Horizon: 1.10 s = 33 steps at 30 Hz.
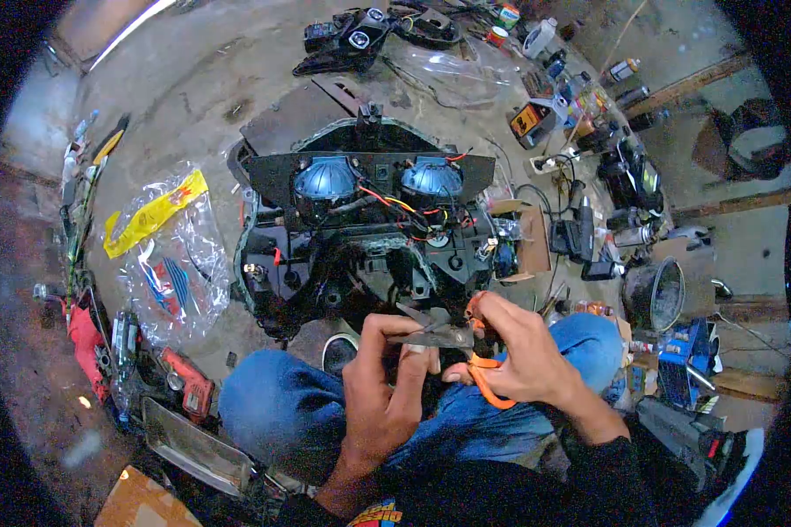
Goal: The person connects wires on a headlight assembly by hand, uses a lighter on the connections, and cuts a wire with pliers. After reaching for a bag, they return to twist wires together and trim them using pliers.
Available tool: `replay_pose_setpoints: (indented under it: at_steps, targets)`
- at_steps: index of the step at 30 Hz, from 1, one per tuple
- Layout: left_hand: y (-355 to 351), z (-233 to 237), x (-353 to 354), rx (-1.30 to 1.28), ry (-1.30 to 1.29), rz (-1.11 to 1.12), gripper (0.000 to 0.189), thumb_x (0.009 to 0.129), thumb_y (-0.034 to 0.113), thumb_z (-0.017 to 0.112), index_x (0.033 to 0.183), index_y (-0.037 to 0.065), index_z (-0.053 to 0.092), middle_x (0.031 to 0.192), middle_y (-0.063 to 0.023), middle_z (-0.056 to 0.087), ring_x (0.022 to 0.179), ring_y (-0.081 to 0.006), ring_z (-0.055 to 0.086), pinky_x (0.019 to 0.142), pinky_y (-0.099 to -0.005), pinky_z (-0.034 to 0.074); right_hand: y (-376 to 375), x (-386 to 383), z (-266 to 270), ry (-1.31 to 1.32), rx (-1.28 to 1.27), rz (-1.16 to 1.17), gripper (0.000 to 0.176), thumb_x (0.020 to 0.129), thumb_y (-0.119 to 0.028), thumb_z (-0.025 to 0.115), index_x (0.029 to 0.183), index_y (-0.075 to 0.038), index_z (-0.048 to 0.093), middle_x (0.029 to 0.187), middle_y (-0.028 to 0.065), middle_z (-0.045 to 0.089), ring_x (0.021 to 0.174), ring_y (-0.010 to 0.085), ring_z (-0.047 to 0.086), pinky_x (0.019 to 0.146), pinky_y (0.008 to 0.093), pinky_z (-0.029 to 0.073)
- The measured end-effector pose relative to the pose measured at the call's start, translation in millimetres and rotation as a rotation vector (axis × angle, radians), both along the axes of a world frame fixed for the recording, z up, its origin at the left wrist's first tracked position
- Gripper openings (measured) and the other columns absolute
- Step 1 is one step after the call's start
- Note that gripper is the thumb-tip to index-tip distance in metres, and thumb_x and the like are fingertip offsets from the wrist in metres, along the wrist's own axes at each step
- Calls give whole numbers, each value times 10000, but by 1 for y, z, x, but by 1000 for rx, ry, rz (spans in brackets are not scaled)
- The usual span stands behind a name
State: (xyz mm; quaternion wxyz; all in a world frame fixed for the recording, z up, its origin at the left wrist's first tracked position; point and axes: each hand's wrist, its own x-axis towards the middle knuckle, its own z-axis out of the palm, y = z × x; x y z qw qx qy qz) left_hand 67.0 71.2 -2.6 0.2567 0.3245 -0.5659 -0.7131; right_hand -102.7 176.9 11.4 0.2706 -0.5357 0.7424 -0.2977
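Orange-handled scissors (485, 379) are in my right hand (529, 356), its fingers around the handles and the blades pointing left, parted. My left hand (385, 395) is pinched at the blades, on something small that I cannot make out. Both hands are above my lap. Just beyond them lies a black headlight housing (281, 255) with two round blue projector units (325, 178) and red, yellow and black wires across its middle.
A clear plastic bag (189, 299) with a yellow strip lies left of the housing. An open cardboard box (534, 241), a black drill (576, 233) and a metal pot (664, 294) are at the right. A red power tool (187, 382) sits near my left knee.
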Motion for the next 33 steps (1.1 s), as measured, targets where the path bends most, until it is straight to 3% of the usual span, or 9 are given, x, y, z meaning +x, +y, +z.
replay_pose_setpoints:
  at_steps: [14, 17, 26, 29, 32, 33]
  targets:
    - [6, -8, -3, -38, -39, -42, 135, 1052, 113, 546, 1113, -3, 515, 796, -101, 685, 750, -147, 661, 700, -299, 525, 8, -3, -2, 0, 17, -12, 647, 728, -483, 889, 968, 7, 540, 863, 147, 565, 740, 347, 583, 640, 428, 489]
    - [5, -4, -2, -34, -124, -49, 173, 1047, 191, 559, 1099, 33, 512, 825, -84, 686, 777, -133, 641, 716, -289, 500, 7, -3, -3, 20, 33, 14, 644, 738, -491, 878, 962, 4, 534, 858, 150, 547, 736, 359, 578, 635, 439, 481]
    - [-1, 1, -2, -122, -195, -107, 161, 1044, 129, 565, 1128, 11, 494, 828, -118, 726, 830, -168, 713, 761, -306, 540, 4, -8, -1, -23, 89, 45, 660, 746, -529, 857, 966, 1, 532, 875, 154, 551, 734, 369, 581, 632, 446, 475]
    - [3, -17, -3, -61, -57, -59, 247, 1036, 71, 551, 1240, 34, 418, 978, -148, 698, 924, -184, 704, 815, -309, 531, 4, -9, -3, -8, 92, 50, 653, 747, -526, 855, 964, -1, 532, 881, 154, 557, 745, 372, 588, 637, 448, 478]
    - [9, -10, -10, 93, -29, 62, 541, 953, 12, 583, 1390, 105, 279, 1180, -153, 564, 1022, -220, 633, 871, -327, 501, 4, -10, -1, 6, 136, 41, 643, 750, -512, 857, 963, -2, 530, 887, 156, 565, 761, 377, 593, 643, 451, 483]
    - [11, -10, -10, 96, 1, 64, 565, 946, 17, 588, 1402, 112, 267, 1180, -150, 558, 1024, -225, 627, 874, -333, 499, 3, -10, -1, 16, 125, 37, 633, 749, -497, 860, 967, -1, 533, 897, 159, 570, 775, 380, 600, 651, 454, 489]
